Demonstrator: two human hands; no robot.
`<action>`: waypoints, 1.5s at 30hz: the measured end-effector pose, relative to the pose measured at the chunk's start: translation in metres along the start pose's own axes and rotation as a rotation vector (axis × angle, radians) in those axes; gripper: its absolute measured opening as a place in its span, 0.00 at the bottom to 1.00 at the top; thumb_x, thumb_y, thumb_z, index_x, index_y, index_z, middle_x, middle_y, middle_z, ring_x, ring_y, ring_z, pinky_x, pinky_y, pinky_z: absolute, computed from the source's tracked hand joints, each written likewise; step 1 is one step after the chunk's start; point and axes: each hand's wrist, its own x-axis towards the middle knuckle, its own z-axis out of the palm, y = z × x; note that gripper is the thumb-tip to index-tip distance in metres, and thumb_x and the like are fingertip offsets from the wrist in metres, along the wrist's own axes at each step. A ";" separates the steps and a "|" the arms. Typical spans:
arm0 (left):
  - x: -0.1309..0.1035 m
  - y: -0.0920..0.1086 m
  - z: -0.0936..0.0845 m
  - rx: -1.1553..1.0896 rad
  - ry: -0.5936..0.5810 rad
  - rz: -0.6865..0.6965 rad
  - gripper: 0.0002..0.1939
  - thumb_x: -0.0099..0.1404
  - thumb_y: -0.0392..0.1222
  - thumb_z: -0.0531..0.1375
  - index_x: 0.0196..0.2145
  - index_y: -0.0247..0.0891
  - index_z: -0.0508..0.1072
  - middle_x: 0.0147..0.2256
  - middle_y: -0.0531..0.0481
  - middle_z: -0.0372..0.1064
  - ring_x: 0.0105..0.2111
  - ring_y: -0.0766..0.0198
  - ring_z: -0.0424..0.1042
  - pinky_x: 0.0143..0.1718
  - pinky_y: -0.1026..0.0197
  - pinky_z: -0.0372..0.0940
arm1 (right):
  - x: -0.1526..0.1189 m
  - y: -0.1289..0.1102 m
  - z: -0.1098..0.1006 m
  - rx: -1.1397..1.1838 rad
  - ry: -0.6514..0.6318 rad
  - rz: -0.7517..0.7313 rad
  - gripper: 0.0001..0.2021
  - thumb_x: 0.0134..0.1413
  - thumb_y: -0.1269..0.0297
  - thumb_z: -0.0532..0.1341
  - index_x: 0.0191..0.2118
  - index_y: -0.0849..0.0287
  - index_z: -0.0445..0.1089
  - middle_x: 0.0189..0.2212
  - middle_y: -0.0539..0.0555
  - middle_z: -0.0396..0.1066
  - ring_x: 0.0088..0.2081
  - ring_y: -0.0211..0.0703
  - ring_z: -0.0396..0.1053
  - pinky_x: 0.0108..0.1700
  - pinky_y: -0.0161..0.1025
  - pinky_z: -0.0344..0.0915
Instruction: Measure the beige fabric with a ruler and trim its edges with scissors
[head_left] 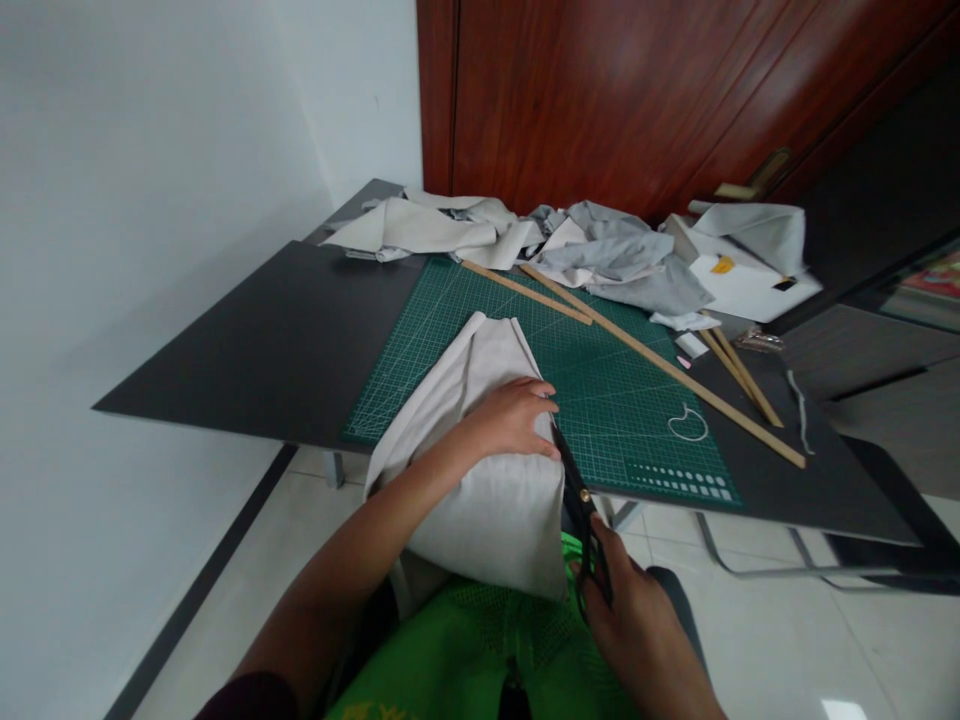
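A piece of off-white fabric (480,510) lies partly on the green cutting mat (600,350) and hangs over the table's front edge. My left hand (514,420) rests on the fabric near its right edge, thumb and fingers curved around that edge and pressing it. In my right hand (622,600) is a pair of black scissors (583,495), with fingers through the handles. The blades point away from me, up along the fabric's right edge, close to my left fingertips. Whether the blades are around the cloth is hard to make out.
Two wooden strips (660,362) lie across the mat, and more wooden sticks (742,375) rest at the right. A loop of white cord (688,425) sits on the mat. Crumpled fabric pieces (435,225) line the back, beside a white box (750,280). A wall stands left.
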 end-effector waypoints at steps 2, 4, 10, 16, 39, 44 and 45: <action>0.000 -0.001 0.001 -0.004 0.004 0.007 0.34 0.50 0.57 0.80 0.50 0.39 0.82 0.60 0.40 0.73 0.61 0.46 0.72 0.64 0.48 0.66 | 0.000 0.000 0.001 0.001 0.001 0.010 0.26 0.69 0.64 0.52 0.69 0.64 0.61 0.44 0.64 0.85 0.39 0.59 0.85 0.37 0.47 0.80; 0.000 -0.001 0.001 -0.011 0.008 0.012 0.33 0.50 0.57 0.80 0.50 0.39 0.82 0.60 0.40 0.73 0.61 0.46 0.72 0.64 0.48 0.66 | 0.001 0.000 0.003 0.003 0.006 0.015 0.26 0.69 0.65 0.52 0.69 0.63 0.61 0.45 0.64 0.85 0.40 0.58 0.85 0.38 0.47 0.81; 0.000 -0.001 0.001 -0.025 0.012 0.002 0.34 0.49 0.58 0.80 0.50 0.39 0.82 0.59 0.39 0.74 0.61 0.46 0.72 0.64 0.47 0.65 | 0.003 0.001 0.004 0.013 0.012 0.001 0.27 0.67 0.66 0.51 0.69 0.65 0.60 0.40 0.63 0.85 0.36 0.57 0.85 0.35 0.47 0.80; 0.000 -0.001 0.000 -0.025 0.010 0.012 0.33 0.49 0.57 0.80 0.49 0.39 0.82 0.59 0.39 0.74 0.61 0.46 0.72 0.64 0.47 0.65 | 0.004 0.000 0.003 0.011 0.000 -0.002 0.27 0.67 0.66 0.50 0.69 0.68 0.61 0.41 0.66 0.85 0.37 0.59 0.85 0.35 0.46 0.80; 0.000 -0.002 0.000 -0.018 0.004 0.020 0.32 0.50 0.58 0.80 0.48 0.40 0.82 0.58 0.42 0.74 0.60 0.48 0.72 0.64 0.48 0.65 | 0.015 -0.006 -0.008 -0.005 -0.037 0.041 0.27 0.66 0.64 0.52 0.68 0.65 0.60 0.34 0.61 0.83 0.34 0.59 0.83 0.35 0.46 0.75; 0.000 0.000 -0.001 -0.012 -0.001 0.015 0.33 0.51 0.58 0.79 0.49 0.37 0.81 0.59 0.39 0.74 0.61 0.47 0.72 0.65 0.49 0.65 | 0.018 -0.007 -0.011 -0.028 -0.051 0.042 0.27 0.65 0.66 0.52 0.68 0.66 0.60 0.33 0.60 0.83 0.34 0.58 0.84 0.33 0.45 0.75; 0.000 0.001 -0.001 -0.009 -0.005 0.011 0.34 0.51 0.58 0.79 0.50 0.37 0.81 0.59 0.39 0.74 0.61 0.47 0.72 0.65 0.50 0.65 | 0.018 -0.007 -0.012 -0.025 -0.062 0.042 0.27 0.65 0.66 0.53 0.68 0.66 0.60 0.33 0.61 0.83 0.34 0.59 0.84 0.33 0.45 0.75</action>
